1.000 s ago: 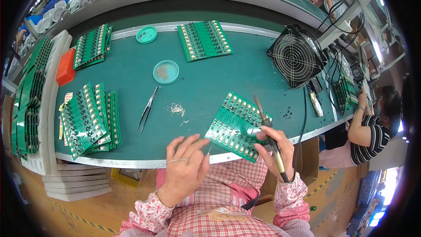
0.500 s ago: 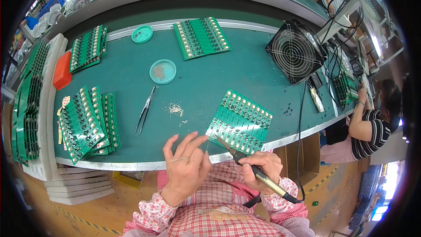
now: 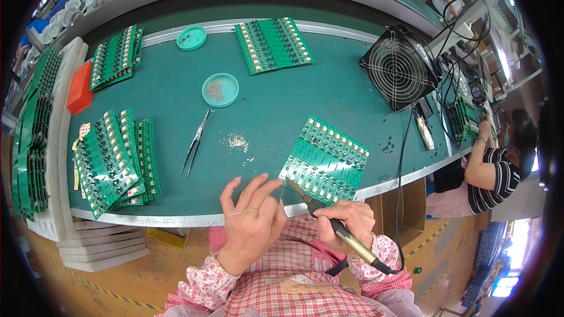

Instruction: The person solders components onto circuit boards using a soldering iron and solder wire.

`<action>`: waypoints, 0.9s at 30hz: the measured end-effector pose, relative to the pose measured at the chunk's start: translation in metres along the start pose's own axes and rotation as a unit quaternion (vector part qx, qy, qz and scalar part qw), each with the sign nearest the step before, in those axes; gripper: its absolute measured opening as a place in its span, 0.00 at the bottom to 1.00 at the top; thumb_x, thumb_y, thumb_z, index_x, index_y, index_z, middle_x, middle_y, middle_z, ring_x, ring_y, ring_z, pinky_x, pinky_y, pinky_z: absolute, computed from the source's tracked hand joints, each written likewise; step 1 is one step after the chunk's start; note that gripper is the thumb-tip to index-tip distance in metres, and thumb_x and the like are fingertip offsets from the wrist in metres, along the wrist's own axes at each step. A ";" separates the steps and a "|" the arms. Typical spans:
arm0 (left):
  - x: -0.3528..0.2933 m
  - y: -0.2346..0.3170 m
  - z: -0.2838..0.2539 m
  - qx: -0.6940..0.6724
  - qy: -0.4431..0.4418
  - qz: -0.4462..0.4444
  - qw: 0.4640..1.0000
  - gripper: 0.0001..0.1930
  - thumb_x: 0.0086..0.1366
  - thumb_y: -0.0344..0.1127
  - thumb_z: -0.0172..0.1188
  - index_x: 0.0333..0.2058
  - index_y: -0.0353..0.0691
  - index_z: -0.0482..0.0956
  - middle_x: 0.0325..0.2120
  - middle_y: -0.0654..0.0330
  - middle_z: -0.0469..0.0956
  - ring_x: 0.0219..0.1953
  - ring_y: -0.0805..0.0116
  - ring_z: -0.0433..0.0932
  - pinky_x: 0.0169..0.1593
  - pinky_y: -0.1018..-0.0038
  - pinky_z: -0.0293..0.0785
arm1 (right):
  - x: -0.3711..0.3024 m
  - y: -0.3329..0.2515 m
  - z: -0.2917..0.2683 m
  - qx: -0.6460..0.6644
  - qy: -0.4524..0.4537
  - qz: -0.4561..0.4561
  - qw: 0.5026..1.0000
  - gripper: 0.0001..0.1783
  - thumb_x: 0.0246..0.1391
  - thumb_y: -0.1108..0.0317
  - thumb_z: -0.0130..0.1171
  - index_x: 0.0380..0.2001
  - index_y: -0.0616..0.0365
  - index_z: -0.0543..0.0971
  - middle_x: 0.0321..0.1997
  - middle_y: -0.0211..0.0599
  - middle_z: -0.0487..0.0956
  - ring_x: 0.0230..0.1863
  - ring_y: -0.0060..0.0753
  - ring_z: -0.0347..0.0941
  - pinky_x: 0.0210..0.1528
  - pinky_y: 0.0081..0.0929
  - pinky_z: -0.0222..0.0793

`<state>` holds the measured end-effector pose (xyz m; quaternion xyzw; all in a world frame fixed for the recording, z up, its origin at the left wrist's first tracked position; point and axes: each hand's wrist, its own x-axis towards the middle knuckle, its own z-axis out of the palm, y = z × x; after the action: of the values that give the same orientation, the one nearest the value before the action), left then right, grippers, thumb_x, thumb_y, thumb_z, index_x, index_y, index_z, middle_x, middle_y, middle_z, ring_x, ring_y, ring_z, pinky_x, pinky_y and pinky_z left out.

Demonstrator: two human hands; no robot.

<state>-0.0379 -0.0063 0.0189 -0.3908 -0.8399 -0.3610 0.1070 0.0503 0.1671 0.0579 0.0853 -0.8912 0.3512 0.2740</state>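
A green circuit board (image 3: 329,155) with rows of small components lies at the bench's front edge. My right hand (image 3: 351,223) is wrapped round a soldering iron (image 3: 364,253), whose tip points at the board's near left corner. At that same corner is my left hand (image 3: 254,226), with a thin solder wire (image 3: 235,215) running across its fingers and its end close to the iron's tip. Thumb and index finger are bent toward the wire while the other fingers are spread. Whether the tip touches the board cannot be made out.
Tweezers (image 3: 195,142) and a scatter of tiny pale parts (image 3: 237,141) lie left of the board. Behind are two round dishes (image 3: 220,90) (image 3: 191,38), another board (image 3: 274,45) and a black fan (image 3: 400,67). Stacked boards (image 3: 108,161) stand left. A co-worker (image 3: 490,167) sits right.
The whole view has shifted slightly. Both hands, the soldering iron and the solder wire keep nearly the same place at the board's near left corner.
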 end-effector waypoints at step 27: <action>0.001 0.002 -0.003 -0.011 -0.003 -0.004 1.000 0.07 0.55 0.25 0.61 0.25 0.39 0.70 0.45 0.59 0.81 0.54 0.58 0.77 0.64 0.52 0.54 | 0.000 -0.009 -0.007 -0.002 0.008 0.005 1.000 0.05 0.53 0.73 0.62 0.30 0.62 0.77 0.20 0.35 0.82 0.17 0.28 0.77 0.21 0.23 0.72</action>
<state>-0.0371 -0.0071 0.0220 -0.3895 -0.8378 -0.3697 0.0985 0.0569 0.1656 0.0673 0.0775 -0.8901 0.3513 0.2798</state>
